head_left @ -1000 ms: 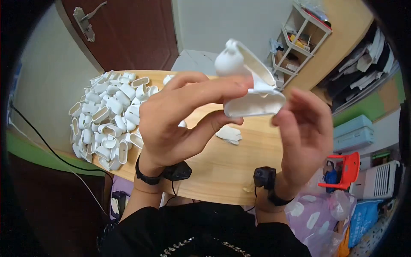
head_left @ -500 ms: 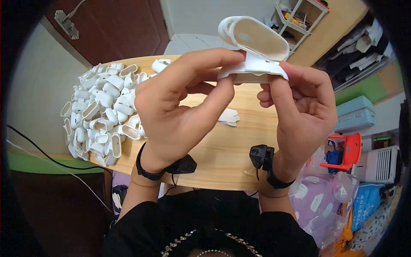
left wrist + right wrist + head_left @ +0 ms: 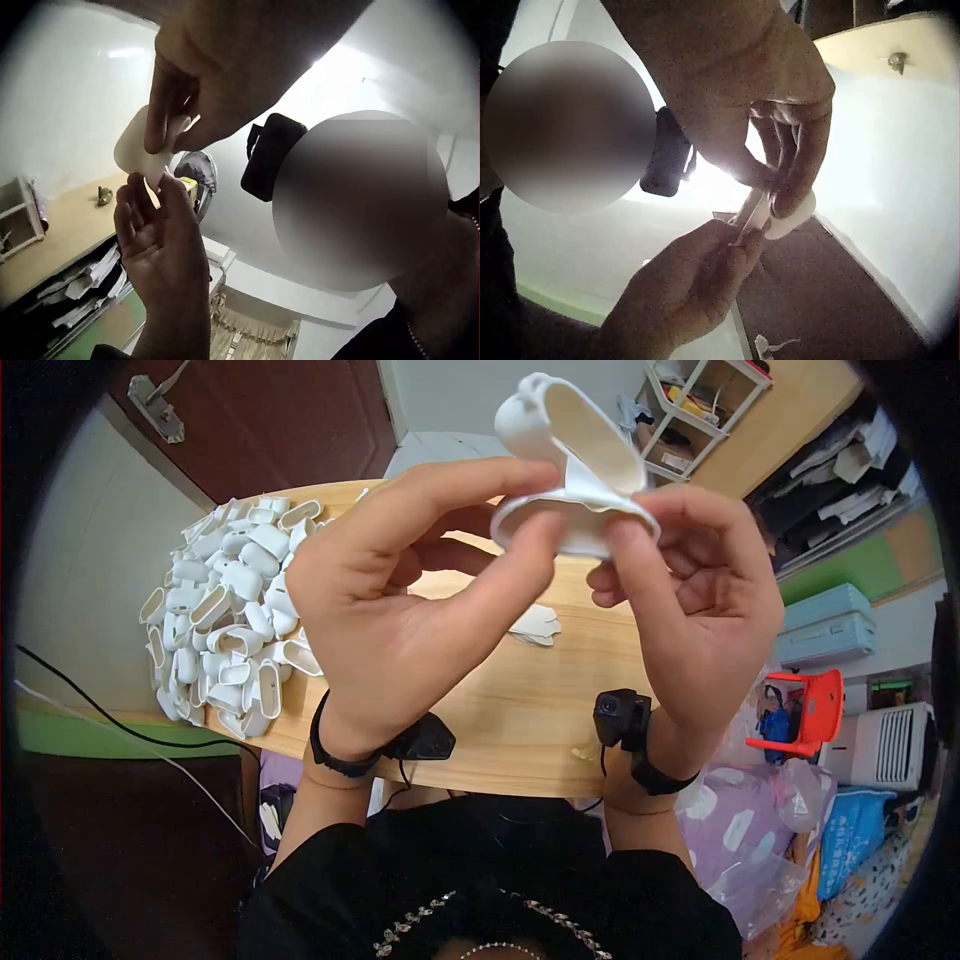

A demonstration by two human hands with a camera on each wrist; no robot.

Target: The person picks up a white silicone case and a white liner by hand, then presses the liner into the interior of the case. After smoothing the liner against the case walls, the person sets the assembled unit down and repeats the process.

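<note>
A white case cover (image 3: pixel 590 445) with its lid part folded up is held in the air above the table. My left hand (image 3: pixel 410 600) pinches its left side, the thumb at the opening of the lower part. On the right side, my right hand (image 3: pixel 700 590) grips the rim between thumb and fingers. In the left wrist view the cover (image 3: pixel 133 146) shows between both hands; in the right wrist view part of it (image 3: pixel 793 219) shows beyond the fingers.
A heap of white covers (image 3: pixel 240 580) lies on the left of the wooden table (image 3: pixel 500 730). Small flat white pieces (image 3: pixel 536 624) lie mid-table. A white shelf rack (image 3: pixel 700 420) stands behind, and a red chair (image 3: pixel 822 710) at the right.
My right hand has come in and taken hold of the cover's right side. The cover rose and tipped, and since half a second ago has shifted slightly left with both hands.
</note>
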